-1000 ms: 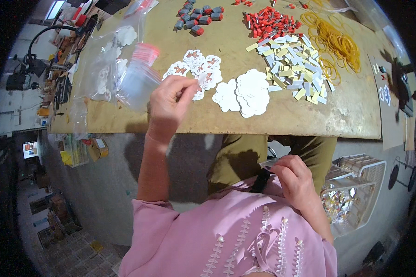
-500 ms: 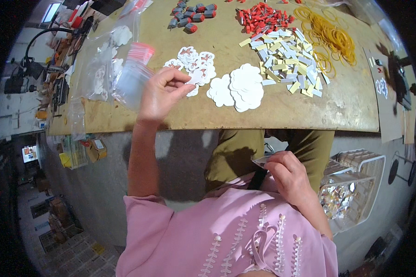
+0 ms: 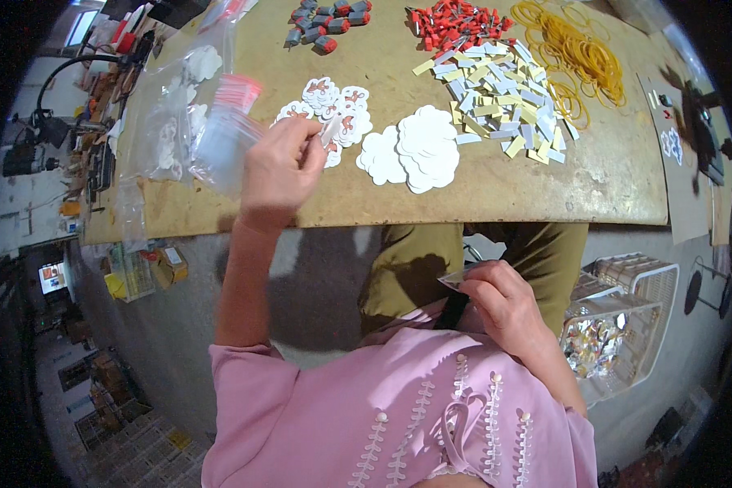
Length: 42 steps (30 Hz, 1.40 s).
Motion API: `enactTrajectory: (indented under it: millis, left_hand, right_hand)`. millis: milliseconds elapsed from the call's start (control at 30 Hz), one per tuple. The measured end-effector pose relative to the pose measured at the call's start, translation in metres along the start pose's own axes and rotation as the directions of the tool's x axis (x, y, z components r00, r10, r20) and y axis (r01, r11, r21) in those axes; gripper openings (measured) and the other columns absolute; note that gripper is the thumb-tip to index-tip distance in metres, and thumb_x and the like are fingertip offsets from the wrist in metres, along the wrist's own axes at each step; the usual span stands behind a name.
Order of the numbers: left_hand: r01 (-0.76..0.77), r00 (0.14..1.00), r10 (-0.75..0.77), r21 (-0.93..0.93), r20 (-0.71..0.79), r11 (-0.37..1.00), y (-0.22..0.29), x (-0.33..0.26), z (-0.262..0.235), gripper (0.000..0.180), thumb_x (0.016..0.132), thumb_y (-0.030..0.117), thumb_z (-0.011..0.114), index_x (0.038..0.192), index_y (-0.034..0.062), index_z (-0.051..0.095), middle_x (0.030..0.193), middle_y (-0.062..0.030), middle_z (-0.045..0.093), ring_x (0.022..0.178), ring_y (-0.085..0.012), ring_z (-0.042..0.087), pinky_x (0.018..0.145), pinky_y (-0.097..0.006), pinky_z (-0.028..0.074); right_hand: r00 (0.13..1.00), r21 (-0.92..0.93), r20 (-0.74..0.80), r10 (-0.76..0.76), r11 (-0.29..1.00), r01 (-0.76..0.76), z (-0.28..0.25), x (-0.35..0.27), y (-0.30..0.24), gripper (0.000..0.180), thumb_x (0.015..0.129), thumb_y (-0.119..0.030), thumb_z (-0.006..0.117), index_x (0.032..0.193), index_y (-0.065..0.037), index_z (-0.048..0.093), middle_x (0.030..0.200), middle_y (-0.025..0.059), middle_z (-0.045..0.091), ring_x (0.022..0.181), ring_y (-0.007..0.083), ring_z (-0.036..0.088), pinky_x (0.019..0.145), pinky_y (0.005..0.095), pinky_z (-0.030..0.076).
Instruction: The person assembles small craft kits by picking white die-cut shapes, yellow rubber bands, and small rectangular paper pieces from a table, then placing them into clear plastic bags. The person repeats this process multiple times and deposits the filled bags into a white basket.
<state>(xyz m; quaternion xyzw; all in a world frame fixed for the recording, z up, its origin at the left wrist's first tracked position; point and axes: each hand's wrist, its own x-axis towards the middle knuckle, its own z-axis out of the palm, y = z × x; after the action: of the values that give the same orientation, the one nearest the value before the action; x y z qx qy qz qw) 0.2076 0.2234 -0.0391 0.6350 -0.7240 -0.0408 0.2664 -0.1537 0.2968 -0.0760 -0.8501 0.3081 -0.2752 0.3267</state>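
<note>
My left hand [image 3: 283,172] is pinched round a thin white card [image 3: 331,128], which stands tilted with its edge up. It hovers at the near left side of a pile of scalloped white cards with reddish-brown printed figures [image 3: 322,96]. To the right of that pile lie plain white scalloped cards [image 3: 428,150], stacked and overlapping. Low over my lap, my right hand [image 3: 503,302] grips a small clear plastic bag [image 3: 452,279] between thumb and fingers. Most of the bag is hidden behind the fingers.
Clear zip bags with red tops [image 3: 226,146] lie left of my left hand. Yellow and white strips [image 3: 504,102], red small parts [image 3: 455,28], grey-and-red pieces [image 3: 327,24] and yellow rubber bands [image 3: 581,61] cover the tabletop farther off. White baskets [image 3: 626,313] stand at lower right.
My left hand has turned, and the card in it has gone from lying nearly flat to tilted on edge. My right hand keeps its grip on the bag, almost unmoved.
</note>
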Motion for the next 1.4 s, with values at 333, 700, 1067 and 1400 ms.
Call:
enactTrajectory:
  millis: [333, 700, 1067, 1400]
  left_hand:
    - [0.237, 0.931, -0.258, -0.110, -0.257, 0.965, 0.000, -0.009, 0.025, 0.011, 0.098, 0.007, 0.073, 0.108, 0.0034, 0.074, 0.079, -0.0029, 0.068, 0.066, -0.0075, 0.057, 0.062, -0.026, 0.050]
    - [-0.207, 0.963, 0.257, -0.397, 0.076, 0.894, 0.133, -0.077, 0.012, 0.028, 0.072, 0.000, 0.084, 0.098, 0.0080, 0.078, 0.086, -0.0046, 0.070, 0.072, -0.0234, 0.067, 0.062, -0.036, 0.054]
    - [-0.134, 0.966, 0.175, -0.211, 0.188, 0.968, 0.155, -0.090, 0.034, 0.022, 0.083, 0.007, 0.080, 0.105, 0.0056, 0.075, 0.079, -0.0060, 0.063, 0.070, -0.0253, 0.066, 0.062, -0.038, 0.055]
    - [-0.134, 0.938, 0.152, -0.080, 0.311, 0.988, 0.151, -0.096, 0.043, 0.013, 0.087, 0.014, 0.079, 0.098, 0.0092, 0.077, 0.074, -0.0044, 0.065, 0.068, -0.0230, 0.069, 0.059, -0.037, 0.055]
  right_hand:
    - [0.994, -0.167, -0.041, -0.104, 0.981, 0.096, -0.006, -0.005, 0.000, 0.032, 0.079, -0.008, 0.070, 0.109, 0.002, 0.070, 0.116, 0.0181, 0.067, 0.111, 0.0351, 0.068, 0.093, 0.0436, 0.057]
    - [0.979, -0.123, -0.104, -0.176, 0.979, 0.163, -0.002, -0.003, -0.001, 0.025, 0.079, -0.005, 0.075, 0.101, 0.007, 0.070, 0.124, 0.0235, 0.066, 0.116, 0.0403, 0.068, 0.099, 0.0480, 0.059]
    - [0.988, -0.082, -0.090, -0.127, 0.989, 0.120, 0.002, -0.002, -0.003, 0.021, 0.081, -0.003, 0.074, 0.098, 0.008, 0.067, 0.126, 0.0233, 0.066, 0.117, 0.0410, 0.068, 0.098, 0.0472, 0.060]
    - [0.997, -0.013, -0.025, -0.071, 0.997, 0.070, 0.009, -0.005, -0.001, 0.023, 0.086, -0.004, 0.072, 0.105, 0.009, 0.067, 0.125, 0.0238, 0.066, 0.116, 0.0409, 0.068, 0.098, 0.0466, 0.059]
